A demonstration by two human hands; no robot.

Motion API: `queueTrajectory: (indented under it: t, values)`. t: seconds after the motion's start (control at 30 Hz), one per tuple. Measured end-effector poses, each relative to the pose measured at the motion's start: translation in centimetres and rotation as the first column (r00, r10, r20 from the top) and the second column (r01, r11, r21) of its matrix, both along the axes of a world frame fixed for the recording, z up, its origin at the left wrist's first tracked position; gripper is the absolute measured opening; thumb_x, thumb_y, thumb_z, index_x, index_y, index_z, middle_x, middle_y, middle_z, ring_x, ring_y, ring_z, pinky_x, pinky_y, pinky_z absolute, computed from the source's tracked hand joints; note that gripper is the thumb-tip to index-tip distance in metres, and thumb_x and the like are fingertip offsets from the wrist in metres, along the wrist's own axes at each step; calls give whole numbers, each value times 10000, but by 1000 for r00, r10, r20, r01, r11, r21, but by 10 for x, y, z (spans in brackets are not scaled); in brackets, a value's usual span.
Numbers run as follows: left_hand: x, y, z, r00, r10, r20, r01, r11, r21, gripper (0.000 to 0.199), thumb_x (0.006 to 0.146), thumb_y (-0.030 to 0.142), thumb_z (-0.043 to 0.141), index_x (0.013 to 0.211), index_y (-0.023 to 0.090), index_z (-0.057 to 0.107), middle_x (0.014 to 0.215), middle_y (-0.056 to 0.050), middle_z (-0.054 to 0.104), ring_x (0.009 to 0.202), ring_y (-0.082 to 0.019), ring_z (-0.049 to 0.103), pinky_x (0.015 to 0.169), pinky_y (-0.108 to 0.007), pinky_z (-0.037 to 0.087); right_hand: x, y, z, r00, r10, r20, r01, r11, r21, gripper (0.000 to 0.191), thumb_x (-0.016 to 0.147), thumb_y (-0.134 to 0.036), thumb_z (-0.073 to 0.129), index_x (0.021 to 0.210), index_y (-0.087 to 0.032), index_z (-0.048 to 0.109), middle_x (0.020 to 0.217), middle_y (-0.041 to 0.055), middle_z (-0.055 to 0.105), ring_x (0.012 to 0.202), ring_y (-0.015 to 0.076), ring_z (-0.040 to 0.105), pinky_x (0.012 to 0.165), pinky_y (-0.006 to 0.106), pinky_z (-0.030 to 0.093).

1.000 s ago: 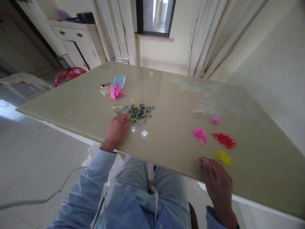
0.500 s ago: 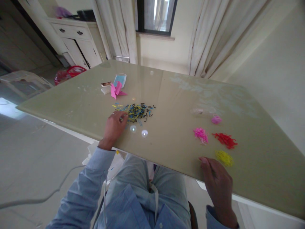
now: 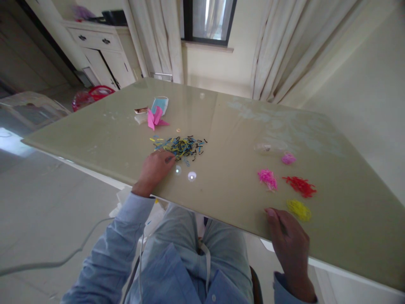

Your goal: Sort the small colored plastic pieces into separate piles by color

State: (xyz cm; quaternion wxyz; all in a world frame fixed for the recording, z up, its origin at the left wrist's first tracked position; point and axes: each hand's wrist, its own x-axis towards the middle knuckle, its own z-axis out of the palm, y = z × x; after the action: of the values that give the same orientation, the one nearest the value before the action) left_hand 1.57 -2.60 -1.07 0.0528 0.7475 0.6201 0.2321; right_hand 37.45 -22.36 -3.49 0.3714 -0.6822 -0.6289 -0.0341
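Cream curtains flank a dark-framed window — a pale cabinet stands left.

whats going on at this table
A person sits at a table with both hands on or just over it. The left hand is at the near edge of a mixed pile of small black, blue and yellow bands. The right hand is beside a yellow pile, fingers pinched; whether they hold anything is unclear. Pink and red piles lie just beyond. A face mask lies farther back.
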Motion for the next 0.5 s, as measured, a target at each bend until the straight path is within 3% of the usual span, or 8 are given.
queueTrajectory:
  t: [0.2,0.33,0.4,0.5]
  values:
    - [3,-2,1,998,23,61,-26,999,45,240,871,313,519,823,192,720,870,-100,709,801,-235,635,747,-332,490,-1,0,1,1000,13,10,-13,1000,17,285,990,-401,522,833,-200,648,776,50,685,718,190,623,707,308,456]
    - [2,-4,3,978,16,207,-36,995,92,218,882,320,510,842,177,670,883,-86,694,749,-196,614,722,-314,480,-2,1,3,1000,8,6,-8,1000,16,285,988,-399,525,826,-200,650,768,51,684,709,192,622,692,308,453]
    - [3,-5,4,931,43,361,-68,996,55,212,879,347,527,861,175,649,855,-61,685,680,-163,599,663,-290,475,-2,1,4,1000,1,4,-1,1000,12,296,987,-406,523,816,-200,651,765,53,686,707,192,623,692,310,453]
    - [9,-12,10,758,103,643,-61,994,-88,198,847,371,586,838,176,622,713,-5,641,533,-109,542,526,-236,430,-3,1,3,1000,-3,15,3,1000,12,309,985,-422,518,822,-200,659,771,57,694,710,194,628,702,314,459]
